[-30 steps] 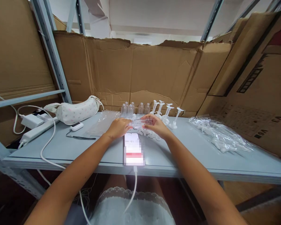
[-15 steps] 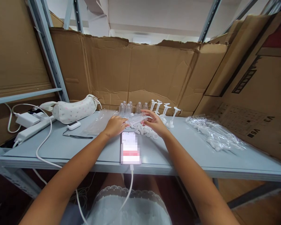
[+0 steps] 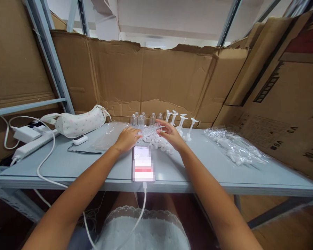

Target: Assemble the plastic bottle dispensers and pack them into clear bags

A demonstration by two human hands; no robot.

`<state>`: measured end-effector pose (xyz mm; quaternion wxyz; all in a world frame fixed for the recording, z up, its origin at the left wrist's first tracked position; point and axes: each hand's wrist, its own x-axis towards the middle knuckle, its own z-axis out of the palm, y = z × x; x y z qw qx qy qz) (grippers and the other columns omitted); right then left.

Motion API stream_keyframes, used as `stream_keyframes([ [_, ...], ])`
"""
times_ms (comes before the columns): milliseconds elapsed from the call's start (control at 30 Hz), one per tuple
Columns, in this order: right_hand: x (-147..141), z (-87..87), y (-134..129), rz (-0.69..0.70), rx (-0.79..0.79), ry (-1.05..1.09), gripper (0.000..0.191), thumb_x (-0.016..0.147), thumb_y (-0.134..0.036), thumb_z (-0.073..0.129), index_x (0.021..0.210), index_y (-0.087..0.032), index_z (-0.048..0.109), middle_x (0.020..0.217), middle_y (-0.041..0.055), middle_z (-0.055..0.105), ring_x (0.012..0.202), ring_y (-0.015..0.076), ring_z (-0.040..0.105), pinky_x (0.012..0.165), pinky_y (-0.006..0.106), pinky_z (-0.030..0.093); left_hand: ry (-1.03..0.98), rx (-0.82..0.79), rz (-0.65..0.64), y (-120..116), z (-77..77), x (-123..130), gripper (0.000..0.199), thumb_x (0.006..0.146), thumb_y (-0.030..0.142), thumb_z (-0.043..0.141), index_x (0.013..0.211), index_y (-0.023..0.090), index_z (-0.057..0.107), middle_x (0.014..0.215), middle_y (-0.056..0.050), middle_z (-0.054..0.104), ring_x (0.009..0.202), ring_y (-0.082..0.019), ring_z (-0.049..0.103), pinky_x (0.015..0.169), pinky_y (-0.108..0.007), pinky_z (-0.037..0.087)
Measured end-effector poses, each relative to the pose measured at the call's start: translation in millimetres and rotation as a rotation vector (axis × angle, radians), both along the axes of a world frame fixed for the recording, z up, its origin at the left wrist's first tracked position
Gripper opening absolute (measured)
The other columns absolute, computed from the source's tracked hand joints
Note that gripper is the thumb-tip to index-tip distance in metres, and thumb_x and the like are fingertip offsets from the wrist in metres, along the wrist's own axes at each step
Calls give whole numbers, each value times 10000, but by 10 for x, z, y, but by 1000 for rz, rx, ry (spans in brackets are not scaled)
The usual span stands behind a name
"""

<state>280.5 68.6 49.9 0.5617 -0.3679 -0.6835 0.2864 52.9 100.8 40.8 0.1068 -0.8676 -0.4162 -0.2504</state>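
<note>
A clear, ribbed plastic bottle (image 3: 150, 130) lies nearly level between my two hands, just above a pile of small white plastic parts (image 3: 159, 144). My left hand (image 3: 129, 138) has its fingers closed on the left end. The fingers of my right hand (image 3: 170, 134) curl around the right end, thumb below. Behind the hands, several similar clear bottles (image 3: 140, 121) stand upright. To their right, several white stems with T-shaped tops (image 3: 190, 128) stand on the table. A phone (image 3: 143, 164) with a lit screen lies in front of the pile.
On the left are a white patterned pouch (image 3: 79, 121), a flat clear bag (image 3: 108, 139), a small white device (image 3: 80, 139) and a power strip (image 3: 33, 144). A clear bag of white parts (image 3: 236, 146) lies right. Cardboard (image 3: 151, 80) walls the back of the table (image 3: 211, 166).
The view has shifted slightly, so the whole scene sits a little further left. The bottle has turned slightly between my fingers; both hands keep their hold.
</note>
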Motion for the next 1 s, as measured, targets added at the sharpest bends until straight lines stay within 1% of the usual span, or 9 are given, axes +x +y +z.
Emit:
stream_keyframes([
  [133,-42,-56,44,-86,-55,-54,540,676,-539,741,1095,-209,659,910,53,674,739,158,611,663,303,504,27,56,10,-13,1,-20,283,927,342,508,1092,183,673,1076,-97,723,1030,-264,583,900,-411,399],
  [267,-67,-99,106,-175,-192,5,596,701,-711,625,945,-167,628,573,-1,576,508,142,550,505,276,435,-63,154,11,-32,28,-38,271,908,341,541,1085,176,662,1029,-115,721,1009,-275,572,940,-441,368],
  [333,-63,-75,85,-115,-159,56,621,701,-731,613,991,-182,615,610,-2,580,556,146,570,520,271,447,-134,73,-61,-34,33,-27,250,911,329,529,1058,170,655,1038,-109,710,998,-257,572,926,-410,388],
  [433,-48,-6,-4,49,-67,100,636,698,-664,676,1161,-239,579,867,24,640,745,151,612,605,265,488,-230,-206,-241,-37,24,14,251,932,329,460,935,168,652,928,-63,696,894,-204,587,815,-322,439],
  [533,-61,33,-84,142,-61,117,608,702,-566,732,1196,-265,545,962,19,641,720,130,606,602,261,484,-288,-416,-308,-54,21,49,314,942,357,408,892,164,650,802,-31,667,754,-169,583,696,-280,447],
  [667,-163,-18,-76,135,-168,177,532,664,-540,769,1035,-244,529,877,-5,631,601,121,625,558,268,480,-200,-196,-157,-99,55,31,223,897,330,514,889,199,694,885,-45,719,880,-211,598,870,-367,431],
  [833,-282,-83,5,50,-326,345,539,635,-606,755,917,-234,485,793,-15,601,555,133,643,515,266,497,-77,190,-23,-132,62,17,222,889,335,555,1023,235,701,927,-80,739,976,-250,579,1092,-508,250],
  [900,-263,-54,-4,33,-313,380,528,648,-609,739,941,-238,503,807,-14,601,542,122,632,489,251,479,-113,145,-51,-115,47,38,240,894,350,542,1019,219,700,933,-86,732,971,-249,578,1059,-488,305],
  [1000,-170,32,-70,126,-259,369,527,685,-567,715,1090,-274,549,932,2,635,563,101,612,491,242,463,-232,-183,-183,-73,29,60,300,914,384,478,904,183,701,861,-75,703,908,-227,589,883,-390,443],
])
